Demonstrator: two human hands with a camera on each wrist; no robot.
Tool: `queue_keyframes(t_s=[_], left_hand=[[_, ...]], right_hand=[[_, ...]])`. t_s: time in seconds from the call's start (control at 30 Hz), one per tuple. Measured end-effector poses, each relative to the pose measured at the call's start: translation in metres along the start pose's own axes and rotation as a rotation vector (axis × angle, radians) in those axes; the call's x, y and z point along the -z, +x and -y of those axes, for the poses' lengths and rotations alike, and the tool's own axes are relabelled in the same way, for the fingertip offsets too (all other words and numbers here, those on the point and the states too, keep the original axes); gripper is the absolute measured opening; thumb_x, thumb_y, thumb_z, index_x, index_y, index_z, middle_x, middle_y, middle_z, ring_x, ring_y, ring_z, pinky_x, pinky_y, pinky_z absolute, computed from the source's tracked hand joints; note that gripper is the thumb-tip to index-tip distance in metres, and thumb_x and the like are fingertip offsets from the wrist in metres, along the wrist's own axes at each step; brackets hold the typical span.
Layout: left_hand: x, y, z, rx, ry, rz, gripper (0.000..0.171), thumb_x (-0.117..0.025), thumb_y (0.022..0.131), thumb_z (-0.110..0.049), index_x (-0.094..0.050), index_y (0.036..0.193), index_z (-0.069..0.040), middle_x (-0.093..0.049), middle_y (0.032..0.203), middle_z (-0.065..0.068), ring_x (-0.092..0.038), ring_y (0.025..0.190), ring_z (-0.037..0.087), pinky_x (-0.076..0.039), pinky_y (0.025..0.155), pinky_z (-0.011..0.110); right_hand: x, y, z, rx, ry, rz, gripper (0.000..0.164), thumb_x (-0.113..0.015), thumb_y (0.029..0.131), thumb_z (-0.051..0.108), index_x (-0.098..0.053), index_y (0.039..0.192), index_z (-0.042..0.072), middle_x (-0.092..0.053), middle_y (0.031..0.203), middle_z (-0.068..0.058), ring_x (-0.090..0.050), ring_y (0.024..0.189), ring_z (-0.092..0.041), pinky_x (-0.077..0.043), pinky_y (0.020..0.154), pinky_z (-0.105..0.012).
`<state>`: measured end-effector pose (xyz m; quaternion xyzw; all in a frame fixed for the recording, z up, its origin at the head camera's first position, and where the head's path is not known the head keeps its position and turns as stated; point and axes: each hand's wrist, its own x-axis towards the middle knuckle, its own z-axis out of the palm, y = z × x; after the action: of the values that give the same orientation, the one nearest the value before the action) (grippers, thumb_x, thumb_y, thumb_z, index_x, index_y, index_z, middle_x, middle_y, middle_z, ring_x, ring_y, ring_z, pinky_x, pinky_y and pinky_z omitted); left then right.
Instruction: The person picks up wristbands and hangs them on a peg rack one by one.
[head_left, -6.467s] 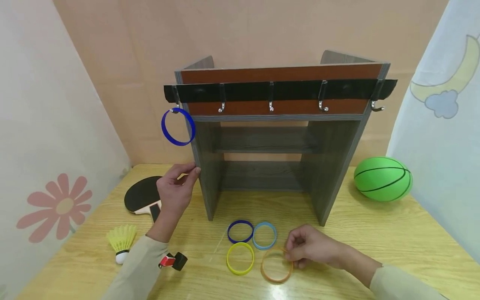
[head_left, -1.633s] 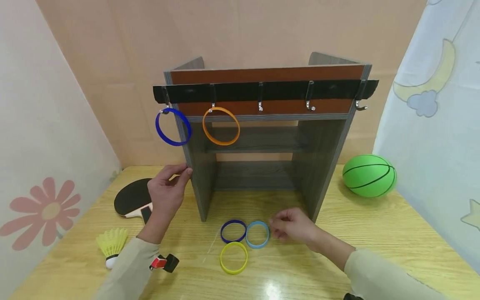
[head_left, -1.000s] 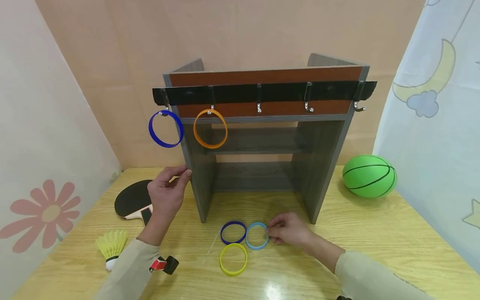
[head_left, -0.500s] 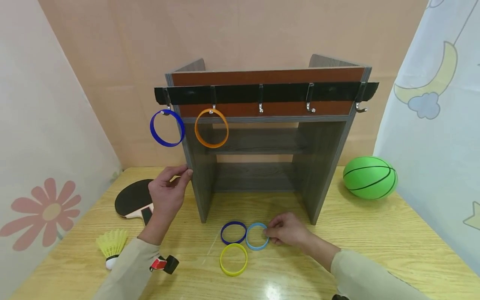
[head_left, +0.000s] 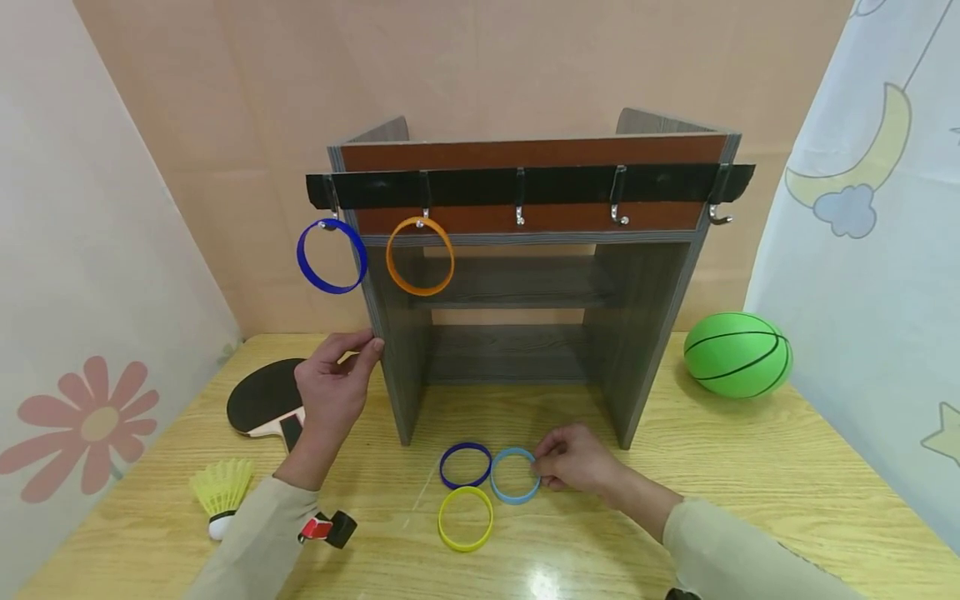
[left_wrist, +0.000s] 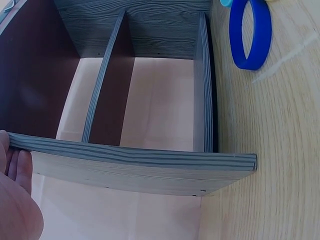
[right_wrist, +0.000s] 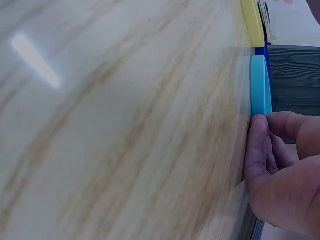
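My right hand pinches the right edge of a light blue wristband lying on the table; the right wrist view shows thumb and finger at the end of the light blue band. With my left hand I grip the left side panel of a small grey shelf, thumb on its front edge. Left of the light blue band lies a dark blue wristband, with a yellow wristband in front. On the hook rail, a blue wristband hangs from the leftmost hook and an orange wristband beside it.
Three hooks to the right, such as the middle hook, carry nothing. A table tennis paddle and a yellow shuttlecock lie at the left. At the right sits a green ball.
The orange wristband went from the table to the second hook. My right hand then came to the light blue wristband and took its edge. My left hand stayed on the shelf's side.
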<state>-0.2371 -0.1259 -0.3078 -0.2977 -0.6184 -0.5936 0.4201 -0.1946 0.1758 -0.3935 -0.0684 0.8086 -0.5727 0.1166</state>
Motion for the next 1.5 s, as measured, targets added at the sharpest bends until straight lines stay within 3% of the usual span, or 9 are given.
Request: queue_keyframes(t_s=[0.4, 0.67, 0.97, 1.27, 1.5], left_hand=[[0.001, 0.000, 0.000, 0.004, 0.013, 0.002, 0.012, -0.063, 0.075, 0.025, -0.064, 0.087, 0.020, -0.061, 0.078, 0.029, -0.064, 0.073, 0.010, -0.055, 0.070, 0.023], [0.000, 0.000, 0.002, 0.002, 0.017, 0.007, 0.011, -0.063, 0.075, 0.025, -0.064, 0.086, 0.020, -0.061, 0.078, 0.030, -0.064, 0.074, 0.009, -0.055, 0.068, 0.020], [0.000, -0.001, 0.003, -0.017, 0.024, 0.000, 0.010, -0.064, 0.076, 0.023, -0.065, 0.086, 0.019, -0.061, 0.077, 0.028, -0.064, 0.073, 0.010, -0.055, 0.067, 0.019], [0.005, -0.006, 0.027, -0.005, -0.007, -0.014, 0.014, -0.066, 0.077, 0.021, -0.068, 0.089, 0.014, -0.063, 0.079, 0.024, -0.065, 0.074, 0.010, -0.056, 0.068, 0.022], [0.006, -0.007, 0.029, -0.003, -0.001, -0.014, 0.012, -0.067, 0.078, 0.017, -0.069, 0.089, 0.013, -0.064, 0.080, 0.023, -0.065, 0.075, 0.011, -0.056, 0.070, 0.023]], right_hand=[[-0.005, -0.002, 0.003, 0.006, 0.009, -0.077, 0.008, -0.065, 0.078, -0.006, -0.063, 0.084, -0.009, -0.061, 0.067, -0.011, -0.061, 0.059, -0.017, -0.056, 0.057, -0.032], [-0.005, -0.008, 0.007, 0.017, -0.013, -0.108, 0.006, -0.061, 0.081, -0.004, -0.064, 0.086, -0.006, -0.061, 0.069, -0.010, -0.060, 0.059, -0.018, -0.056, 0.055, -0.031], [0.013, -0.015, 0.011, 0.034, -0.019, -0.033, 0.013, -0.065, 0.084, 0.004, -0.062, 0.092, -0.006, -0.062, 0.074, -0.010, -0.062, 0.064, -0.020, -0.056, 0.055, -0.032], [0.033, -0.024, 0.010, 0.043, 0.123, 0.038, 0.019, -0.067, 0.082, -0.001, -0.059, 0.092, -0.015, -0.064, 0.079, -0.016, -0.066, 0.073, -0.029, -0.058, 0.068, -0.040], [0.046, -0.031, 0.014, 0.061, 0.198, 0.031, 0.020, -0.067, 0.082, -0.001, -0.060, 0.092, -0.017, -0.065, 0.080, -0.018, -0.066, 0.076, -0.028, -0.057, 0.074, -0.042]])
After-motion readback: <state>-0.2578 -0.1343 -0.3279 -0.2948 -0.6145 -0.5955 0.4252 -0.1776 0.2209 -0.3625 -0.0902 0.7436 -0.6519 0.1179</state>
